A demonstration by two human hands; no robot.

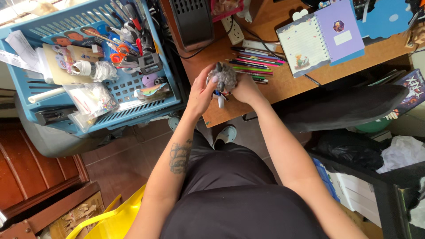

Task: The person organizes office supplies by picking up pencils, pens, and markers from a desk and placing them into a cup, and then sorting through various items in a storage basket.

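Head view: grey fluffy clump (pixel 225 76) over wooden desk (pixel 283 84) edge, pinched between both hands. Left hand (pixel 202 92) fingers closed on its left side; right hand (pixel 246 88) clamped on right. Coloured pencils (pixel 254 64) just beyond; blue basket (pixel 170 95) at left.

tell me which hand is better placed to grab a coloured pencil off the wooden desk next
Probably the right hand. It grips the fuzzy grey clump from the side nearest the row of coloured pencils on the wooden desk. The left hand sits on the far side, toward the blue plastic basket.
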